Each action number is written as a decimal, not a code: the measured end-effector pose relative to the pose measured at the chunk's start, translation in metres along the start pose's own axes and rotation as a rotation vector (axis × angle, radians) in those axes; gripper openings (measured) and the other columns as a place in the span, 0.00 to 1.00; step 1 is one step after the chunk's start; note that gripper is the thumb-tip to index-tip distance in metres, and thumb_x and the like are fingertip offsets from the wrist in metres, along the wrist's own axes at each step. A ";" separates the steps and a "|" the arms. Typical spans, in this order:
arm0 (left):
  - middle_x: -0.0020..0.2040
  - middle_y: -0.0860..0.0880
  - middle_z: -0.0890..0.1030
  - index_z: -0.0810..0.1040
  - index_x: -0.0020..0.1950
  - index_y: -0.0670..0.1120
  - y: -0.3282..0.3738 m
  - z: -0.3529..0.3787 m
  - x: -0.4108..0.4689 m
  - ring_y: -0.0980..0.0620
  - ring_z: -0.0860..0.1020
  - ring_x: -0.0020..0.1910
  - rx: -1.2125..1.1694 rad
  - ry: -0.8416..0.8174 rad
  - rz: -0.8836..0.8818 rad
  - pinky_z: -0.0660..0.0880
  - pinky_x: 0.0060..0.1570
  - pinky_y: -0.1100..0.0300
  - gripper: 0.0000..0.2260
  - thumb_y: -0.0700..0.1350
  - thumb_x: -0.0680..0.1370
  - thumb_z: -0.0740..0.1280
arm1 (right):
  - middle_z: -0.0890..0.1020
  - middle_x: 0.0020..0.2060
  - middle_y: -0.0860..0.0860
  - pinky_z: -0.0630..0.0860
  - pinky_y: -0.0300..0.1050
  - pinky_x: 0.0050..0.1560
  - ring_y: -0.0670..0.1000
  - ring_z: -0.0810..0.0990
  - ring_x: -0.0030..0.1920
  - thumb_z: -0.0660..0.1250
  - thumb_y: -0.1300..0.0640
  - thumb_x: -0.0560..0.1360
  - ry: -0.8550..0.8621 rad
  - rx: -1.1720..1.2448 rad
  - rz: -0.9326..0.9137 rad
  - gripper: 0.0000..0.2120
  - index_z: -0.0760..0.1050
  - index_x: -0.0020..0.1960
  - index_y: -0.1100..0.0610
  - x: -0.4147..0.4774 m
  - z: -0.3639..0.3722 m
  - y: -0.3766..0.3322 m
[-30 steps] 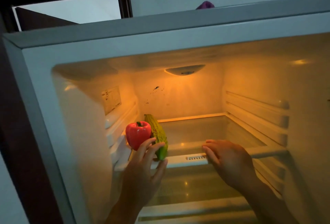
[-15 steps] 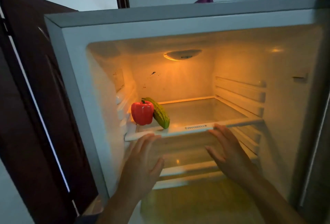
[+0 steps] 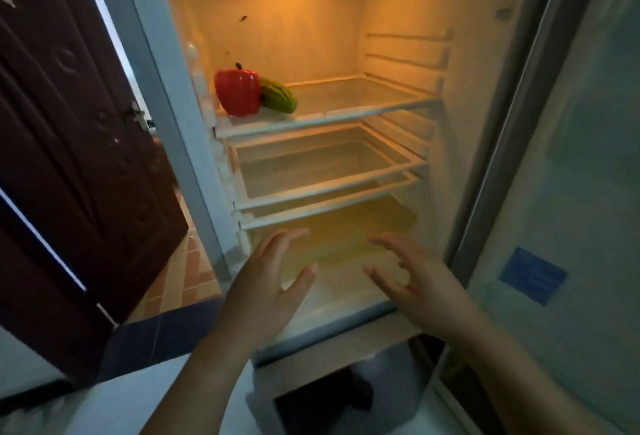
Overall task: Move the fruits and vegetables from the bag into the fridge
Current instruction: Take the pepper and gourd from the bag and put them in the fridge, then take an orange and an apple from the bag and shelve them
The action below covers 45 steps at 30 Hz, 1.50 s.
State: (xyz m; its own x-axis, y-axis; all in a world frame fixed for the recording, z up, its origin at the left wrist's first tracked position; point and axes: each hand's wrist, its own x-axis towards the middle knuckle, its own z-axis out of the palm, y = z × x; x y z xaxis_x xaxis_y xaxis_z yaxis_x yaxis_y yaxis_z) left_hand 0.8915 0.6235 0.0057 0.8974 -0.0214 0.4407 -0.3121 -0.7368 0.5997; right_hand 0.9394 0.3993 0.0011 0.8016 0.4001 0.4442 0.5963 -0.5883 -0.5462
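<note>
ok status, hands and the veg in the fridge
Left hand open, right hand open, both empty, low before the fridge. Red pepper and green gourd together, top shelf, left end. Nothing seen in the way.

On the left of my feed a dark brown wooden door (image 3: 69,157) stands open, its carved panels scuffed with pale marks and a small metal latch (image 3: 136,117) on its edge. A thin bright strip (image 3: 41,239) runs slantwise across its lower part. Past the door I see a floor of orange-brown tiles (image 3: 194,271), lit more brightly than the dim space near me. A dark blue band (image 3: 162,327) borders the tiles, and below it lies a blurred white surface (image 3: 86,407).
</note>
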 end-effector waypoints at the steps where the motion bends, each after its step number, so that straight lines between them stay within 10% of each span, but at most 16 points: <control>1: 0.61 0.67 0.67 0.67 0.66 0.61 0.003 0.004 -0.008 0.77 0.63 0.59 -0.016 -0.022 -0.010 0.59 0.53 0.82 0.18 0.53 0.76 0.65 | 0.73 0.59 0.40 0.69 0.38 0.59 0.40 0.71 0.59 0.64 0.44 0.74 -0.013 -0.006 0.030 0.21 0.71 0.65 0.49 -0.013 -0.001 -0.004; 11: 0.59 0.75 0.63 0.63 0.67 0.63 0.029 0.032 -0.089 0.74 0.64 0.60 -0.085 -0.232 -0.140 0.64 0.50 0.78 0.20 0.55 0.76 0.63 | 0.71 0.54 0.35 0.65 0.23 0.51 0.30 0.69 0.50 0.63 0.42 0.72 -0.151 0.007 0.247 0.22 0.68 0.65 0.44 -0.123 -0.002 -0.004; 16: 0.61 0.67 0.65 0.62 0.69 0.60 0.056 0.050 -0.111 0.66 0.66 0.60 -0.028 -0.299 -0.159 0.65 0.51 0.71 0.22 0.57 0.75 0.61 | 0.72 0.62 0.43 0.66 0.33 0.60 0.39 0.70 0.60 0.63 0.43 0.74 -0.240 0.002 0.263 0.25 0.66 0.69 0.49 -0.151 -0.014 0.009; 45: 0.68 0.62 0.63 0.63 0.69 0.61 0.350 0.241 -0.269 0.63 0.66 0.65 0.065 -0.180 -0.381 0.71 0.58 0.60 0.22 0.56 0.76 0.64 | 0.68 0.67 0.41 0.56 0.16 0.52 0.36 0.66 0.63 0.62 0.43 0.76 -0.486 0.105 0.123 0.24 0.64 0.70 0.46 -0.398 -0.233 0.129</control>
State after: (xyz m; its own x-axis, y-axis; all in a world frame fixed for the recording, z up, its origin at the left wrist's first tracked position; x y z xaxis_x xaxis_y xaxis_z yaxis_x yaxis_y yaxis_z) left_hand 0.6157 0.2088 -0.0636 0.9868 0.1468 0.0685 0.0672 -0.7558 0.6513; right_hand 0.6871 0.0008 -0.0808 0.7785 0.6276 0.0040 0.4775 -0.5881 -0.6528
